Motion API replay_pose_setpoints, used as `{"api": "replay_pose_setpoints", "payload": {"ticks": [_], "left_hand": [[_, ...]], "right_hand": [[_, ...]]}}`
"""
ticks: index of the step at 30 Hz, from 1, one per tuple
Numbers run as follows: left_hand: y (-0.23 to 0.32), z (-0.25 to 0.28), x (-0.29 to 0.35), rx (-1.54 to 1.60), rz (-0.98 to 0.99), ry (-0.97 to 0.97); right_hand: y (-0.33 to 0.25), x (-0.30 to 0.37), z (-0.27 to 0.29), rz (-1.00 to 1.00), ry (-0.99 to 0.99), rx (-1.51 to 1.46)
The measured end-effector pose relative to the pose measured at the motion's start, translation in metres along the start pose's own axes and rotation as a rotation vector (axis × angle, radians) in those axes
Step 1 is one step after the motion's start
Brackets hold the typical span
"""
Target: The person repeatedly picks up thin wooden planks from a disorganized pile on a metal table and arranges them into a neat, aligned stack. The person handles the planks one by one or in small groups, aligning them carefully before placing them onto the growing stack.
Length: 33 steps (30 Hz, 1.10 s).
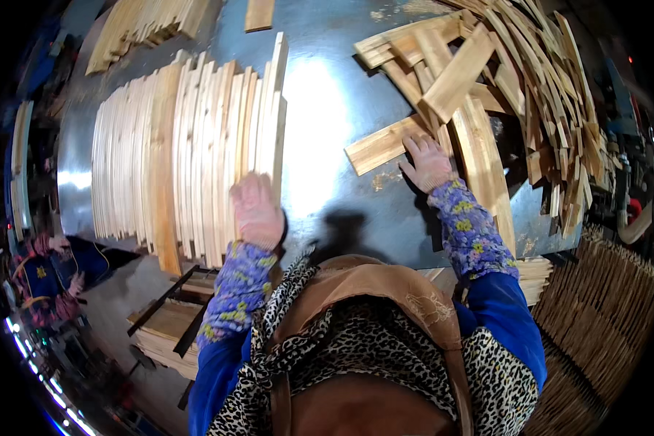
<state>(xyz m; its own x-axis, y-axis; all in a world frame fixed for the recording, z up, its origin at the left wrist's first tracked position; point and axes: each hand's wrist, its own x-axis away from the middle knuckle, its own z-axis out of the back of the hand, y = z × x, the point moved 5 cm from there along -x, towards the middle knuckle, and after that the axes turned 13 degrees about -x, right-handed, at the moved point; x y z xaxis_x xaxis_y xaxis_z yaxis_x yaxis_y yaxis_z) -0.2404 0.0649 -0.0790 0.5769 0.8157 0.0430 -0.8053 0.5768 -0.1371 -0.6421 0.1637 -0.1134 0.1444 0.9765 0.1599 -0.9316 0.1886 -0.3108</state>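
Note:
My left hand (256,211), in a pale pink glove, lies flat on the near right end of a long row of light wooden slats (207,138) standing on edge side by side. Its fingers point away from me and look slightly blurred. To the right, my right hand (429,166), gloved too, rests with fingers and thumb apart at a short wooden board (378,147) lying flat on the table. That board's far end runs under a loose heap of boards, where another board (459,73) lies slanted on top.
A dark metal table (320,240) with a bright glare carries everything. Curved stacks of slats (552,94) pile up at right. More slats (149,22) and a single board (259,14) lie at the far side. Stacked wood (163,338) stands below left, slat bundles (596,320) at lower right.

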Motion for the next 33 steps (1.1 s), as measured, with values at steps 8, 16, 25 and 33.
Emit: {"api": "replay_pose_setpoints", "payload": {"ticks": [8, 16, 25, 33], "left_hand": [[0.013, 0.021, -0.044, 0.141, 0.000, -0.060], [0.167, 0.025, -0.320, 0.344, -0.241, 0.263], [0.188, -0.016, -0.403, 0.329, -0.223, -0.276], [0.159, -0.069, -0.302, 0.887, -0.156, -0.702]], "right_hand": [[0.113, 0.110, 0.018, -0.399, -0.111, -0.386], [0.125, -0.058, 0.130, -0.605, 0.650, -0.600], [0.137, -0.129, 0.110, -0.665, 0.629, -0.855], [0.161, 0.043, 0.149, -0.564, -0.072, -0.570]]}}
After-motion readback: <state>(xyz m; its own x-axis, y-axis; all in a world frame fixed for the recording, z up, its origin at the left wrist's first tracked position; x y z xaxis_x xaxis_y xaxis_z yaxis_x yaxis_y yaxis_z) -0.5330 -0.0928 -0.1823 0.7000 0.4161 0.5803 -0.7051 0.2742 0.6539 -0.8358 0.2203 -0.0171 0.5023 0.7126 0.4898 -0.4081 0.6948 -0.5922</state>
